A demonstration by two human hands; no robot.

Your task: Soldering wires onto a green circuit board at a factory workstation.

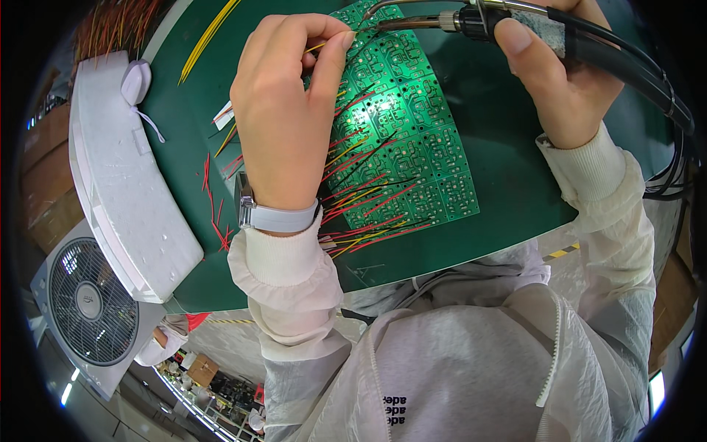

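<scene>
A green circuit board panel [442,158] lies on the green table mat, with red, yellow and black wires [368,202] standing out along its left side. Over its far left edge, my left hand [283,118] pinches a thin yellow wire [317,47] between thumb and fingertips. My right hand [563,96] grips a soldering iron [482,23] whose metal tip points left, close to my left fingertips. A thin curved metal tube [398,4] runs along the iron toward the same spot. Whether the tip touches the board cannot be made out.
Yellow wires [206,37] and scattered red wires [213,210] lie on the mat [515,169]. A white foam block [132,177] borders the left, with a bundle of wires [118,29] beyond it. A fan [92,302] stands below left. Black cables [666,103] trail at right.
</scene>
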